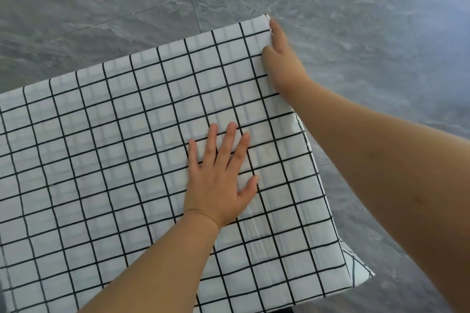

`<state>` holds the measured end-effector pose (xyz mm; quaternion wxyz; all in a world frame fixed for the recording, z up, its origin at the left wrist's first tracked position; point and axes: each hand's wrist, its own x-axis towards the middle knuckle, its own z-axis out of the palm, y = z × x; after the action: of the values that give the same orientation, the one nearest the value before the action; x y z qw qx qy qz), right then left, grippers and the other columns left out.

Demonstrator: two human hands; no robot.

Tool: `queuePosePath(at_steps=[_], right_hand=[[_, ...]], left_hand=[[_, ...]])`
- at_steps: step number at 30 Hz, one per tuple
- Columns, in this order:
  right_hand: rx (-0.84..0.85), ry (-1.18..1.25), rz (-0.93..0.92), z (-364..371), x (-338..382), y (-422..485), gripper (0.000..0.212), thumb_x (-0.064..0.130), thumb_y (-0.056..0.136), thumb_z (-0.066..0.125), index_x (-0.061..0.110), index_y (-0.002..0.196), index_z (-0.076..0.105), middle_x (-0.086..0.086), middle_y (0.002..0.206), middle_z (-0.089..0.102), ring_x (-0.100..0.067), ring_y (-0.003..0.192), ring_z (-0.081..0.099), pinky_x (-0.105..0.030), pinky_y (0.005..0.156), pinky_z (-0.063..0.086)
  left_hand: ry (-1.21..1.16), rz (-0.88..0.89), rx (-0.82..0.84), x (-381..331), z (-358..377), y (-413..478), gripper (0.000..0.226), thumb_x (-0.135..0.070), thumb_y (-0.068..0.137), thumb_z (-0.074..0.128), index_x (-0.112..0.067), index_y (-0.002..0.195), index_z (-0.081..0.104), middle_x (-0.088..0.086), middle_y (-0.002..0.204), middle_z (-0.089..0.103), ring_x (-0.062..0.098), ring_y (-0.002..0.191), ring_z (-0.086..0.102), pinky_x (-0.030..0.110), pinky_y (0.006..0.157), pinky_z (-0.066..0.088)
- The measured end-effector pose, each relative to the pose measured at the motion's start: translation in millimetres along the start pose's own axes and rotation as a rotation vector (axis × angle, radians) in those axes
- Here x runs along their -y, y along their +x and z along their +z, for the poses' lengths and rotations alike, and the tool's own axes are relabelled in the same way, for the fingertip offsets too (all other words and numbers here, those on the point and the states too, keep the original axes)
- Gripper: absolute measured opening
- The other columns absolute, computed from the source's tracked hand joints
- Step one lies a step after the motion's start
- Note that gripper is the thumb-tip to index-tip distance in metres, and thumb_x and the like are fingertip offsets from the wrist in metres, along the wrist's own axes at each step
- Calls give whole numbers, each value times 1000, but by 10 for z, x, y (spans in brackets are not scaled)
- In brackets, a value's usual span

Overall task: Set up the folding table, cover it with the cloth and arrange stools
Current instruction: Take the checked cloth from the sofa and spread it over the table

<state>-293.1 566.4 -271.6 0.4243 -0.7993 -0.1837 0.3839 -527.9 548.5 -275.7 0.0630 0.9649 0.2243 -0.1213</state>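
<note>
Cloth: white with a black grid, spread flat over the tabletop, which it hides completely. Its far right corner is the reference point below.

Risks, as judged from beside the table:
1. Slippage. A hard tug at the reference corner can drag the whole sheet and bare the opposite side, unless the flat palm anchors it.
2. Creasing. Faint fold lines run along the cloth, well down from the reference corner. Uneven smoothing can set them in.
3. Loose flap. The near right corner, at the other end of the same edge, sticks out untucked and can snag.

Hands:
- Left hand: released, 5 fingers straight and spread, palm pressing the cloth well inward from the reference corner. It grasps nothing.
- Right hand: on the edge just beside the reference corner, thumb on top, 1 finger reaching the corner itself. The other fingers drop behind the edge and are blurred, so I cannot tell whether they pinch the cloth.

No stool is in view.
</note>
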Motion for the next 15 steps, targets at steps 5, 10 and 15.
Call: queuePosePath(at_steps=[5, 10, 15], right_hand=[[-302, -218, -221, 79, -234, -805, 53, 21, 97, 41, 13, 147, 25, -4, 152, 26, -17, 140, 22, -30, 114, 21], [-309, -449, -474, 135, -723, -1936, 31, 0, 80, 57, 5, 111, 58, -9, 111, 53, -21, 102, 47, -25, 91, 36], [-109, -762, -482, 344, -1014, -2361, 33, 9, 77, 53, 9, 109, 61, -9, 104, 57, -29, 88, 50, -40, 74, 46]], left_hand=[[3, 0, -22, -13, 21, 1, 72, -57, 88, 27, -22, 150, 15, 3, 158, 7, 30, 145, 2, 60, 111, 6], [12, -14, -25, -27, 29, -25, 69, -50, 89, 19, -22, 150, 2, 3, 158, -1, 28, 145, -5, 58, 113, 0], [-45, -15, -50, -28, 19, -53, 74, -39, 84, 24, -17, 150, 0, 5, 158, -3, 26, 145, -5, 56, 114, -2]])
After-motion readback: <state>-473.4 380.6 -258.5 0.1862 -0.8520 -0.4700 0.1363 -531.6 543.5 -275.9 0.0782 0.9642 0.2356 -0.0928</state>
